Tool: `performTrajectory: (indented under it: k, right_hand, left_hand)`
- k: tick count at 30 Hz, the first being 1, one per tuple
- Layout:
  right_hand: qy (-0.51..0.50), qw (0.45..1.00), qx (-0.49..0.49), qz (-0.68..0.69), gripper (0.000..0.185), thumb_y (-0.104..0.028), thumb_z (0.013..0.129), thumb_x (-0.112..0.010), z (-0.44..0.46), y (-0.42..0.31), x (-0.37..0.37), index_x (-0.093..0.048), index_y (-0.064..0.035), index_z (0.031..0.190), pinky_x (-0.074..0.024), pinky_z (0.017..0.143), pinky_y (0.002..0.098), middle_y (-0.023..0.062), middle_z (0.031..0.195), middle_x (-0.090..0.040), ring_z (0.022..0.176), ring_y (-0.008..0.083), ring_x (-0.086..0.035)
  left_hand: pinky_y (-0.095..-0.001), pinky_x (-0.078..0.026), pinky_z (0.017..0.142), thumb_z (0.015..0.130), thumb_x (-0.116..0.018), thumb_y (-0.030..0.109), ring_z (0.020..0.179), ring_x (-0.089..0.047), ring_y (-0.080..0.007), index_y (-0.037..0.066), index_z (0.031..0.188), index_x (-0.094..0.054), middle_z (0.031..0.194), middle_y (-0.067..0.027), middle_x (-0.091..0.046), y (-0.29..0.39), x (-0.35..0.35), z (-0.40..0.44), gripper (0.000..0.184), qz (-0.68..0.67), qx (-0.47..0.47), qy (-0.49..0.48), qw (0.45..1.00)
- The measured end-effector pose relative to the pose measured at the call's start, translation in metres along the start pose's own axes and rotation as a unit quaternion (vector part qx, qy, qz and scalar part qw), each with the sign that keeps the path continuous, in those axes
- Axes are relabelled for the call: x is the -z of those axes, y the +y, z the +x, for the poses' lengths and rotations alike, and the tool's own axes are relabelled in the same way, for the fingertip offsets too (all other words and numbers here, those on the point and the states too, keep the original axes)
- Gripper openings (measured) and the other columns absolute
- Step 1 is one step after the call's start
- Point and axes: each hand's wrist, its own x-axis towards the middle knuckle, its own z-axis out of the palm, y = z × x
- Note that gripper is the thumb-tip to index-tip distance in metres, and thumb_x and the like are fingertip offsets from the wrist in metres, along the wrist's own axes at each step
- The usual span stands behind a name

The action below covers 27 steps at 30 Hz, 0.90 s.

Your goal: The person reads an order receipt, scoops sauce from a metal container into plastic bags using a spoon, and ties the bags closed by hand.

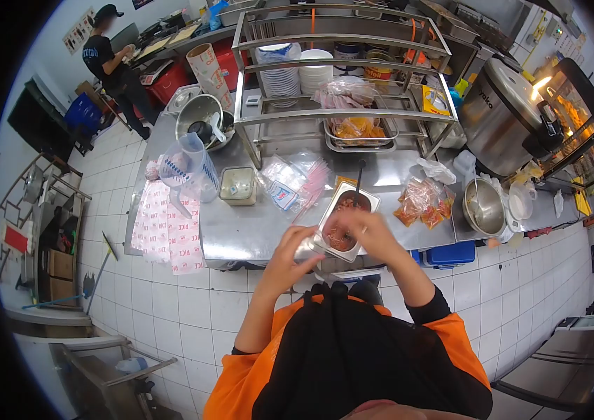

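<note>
Head view, far left: a person (pixel 103 64) in a dark cap and dark shirt, standing at a back counter, well apart from the nearer work. Next, draped over the front edge of the steel counter (pixel 230 231), red-printed paper (pixel 167 234); just beyond, a clear jug (pixel 202 171) with blue markings, near a metal bowl (pixel 197 106) with utensils inside. Further right, a square container (pixel 239 187), then a spread of clear plastic bags (pixel 293 183).

At the near edge, the left hand (pixel 286 260) — thumb and fingers parted, close by the left side of a rectangular metal tray (pixel 346 257), perhaps with something clear between the fingertips, though too indistinct to tell. Inside the tray, on the counter's front edge, reddish-brown food (pixel 342 240) and a dark-handled utensil (pixel 359 183), handle leaning up at the far end. Over the tray's right side, the right hand (pixel 368 229) — blurred, fingers bent downward; impossible to tell how far open, or whether gripping anything.

Rightward, a clear bag of orange-red food (pixel 423 203), a steel mixing bowl (pixel 484 206) and a large cooker (pixel 496 115).
</note>
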Motion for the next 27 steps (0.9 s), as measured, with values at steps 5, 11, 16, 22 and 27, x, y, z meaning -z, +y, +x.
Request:
performTrajectory:
  k: [5,11,16,22,27]
  right_hand:
    - [0.332,0.91,-0.011,-0.249,0.038,-0.032,0.093,-0.054,0.049,0.099,0.027,-0.062,-0.0051,0.118,-0.0339,0.102,0.039,0.0196,0.137,-0.046,0.125,0.0336,-0.042]
    - [0.286,0.894,-0.124,-0.322,0.039,-0.037,0.08,-0.071,0.041,0.114,0.032,-0.067,-0.0074,0.104,-0.031,0.101,0.0435,0.0231,0.138,-0.036,0.126,0.0391,-0.034]
    - [0.104,0.963,-0.177,-0.176,0.022,-0.028,0.081,-0.07,0.002,0.05,0.027,-0.066,-0.0089,0.09,-0.049,0.07,0.0342,0.0124,0.094,-0.066,0.084,0.0254,-0.064]
    - [0.203,0.91,0.16,-0.324,0.012,-0.008,0.078,-0.07,-0.032,0.035,0.011,-0.064,-0.0065,0.088,-0.0502,0.06,0.0348,0.0066,0.08,-0.067,0.07,0.0274,-0.064]
    - [0.221,0.886,0.177,-0.368,0.017,-0.003,0.074,-0.069,-0.029,0.065,0.003,-0.063,-0.0085,0.089,-0.0506,0.061,0.0343,0.006,0.082,-0.067,0.073,0.0249,-0.064]
  left_hand:
    - [-0.0322,-0.039,0.098,0.073,-0.074,0.005,0.112,-0.053,-0.0242,0.002,0.13,-0.051,0.115,-0.0128,-0.053,-0.012,0.005,-0.01,0.061,-0.007,0.074,0.093,0.993]
    - [-0.0319,-0.036,0.102,0.069,-0.075,-0.002,0.116,-0.05,-0.0229,0.001,0.131,-0.049,0.117,-0.0114,-0.052,-0.035,0.013,-0.024,0.067,-0.027,0.109,0.137,0.984]
    - [-0.0335,-0.038,0.1,0.068,-0.079,0.005,0.115,-0.052,-0.025,0.005,0.122,-0.056,0.116,-0.0104,-0.055,-0.044,0.016,-0.031,0.059,-0.061,0.12,0.154,0.979]
    - [-0.0344,-0.037,0.101,0.068,-0.081,0.01,0.116,-0.051,-0.0242,0.004,0.113,-0.059,0.117,-0.0098,-0.056,-0.04,0.011,-0.03,0.05,-0.007,0.127,0.068,0.99]
    - [-0.0381,-0.03,0.107,0.071,-0.081,0.02,0.117,-0.052,-0.0231,0.007,0.113,-0.061,0.117,-0.0074,-0.059,-0.064,-0.014,-0.032,0.048,-0.103,0.166,0.009,0.981]
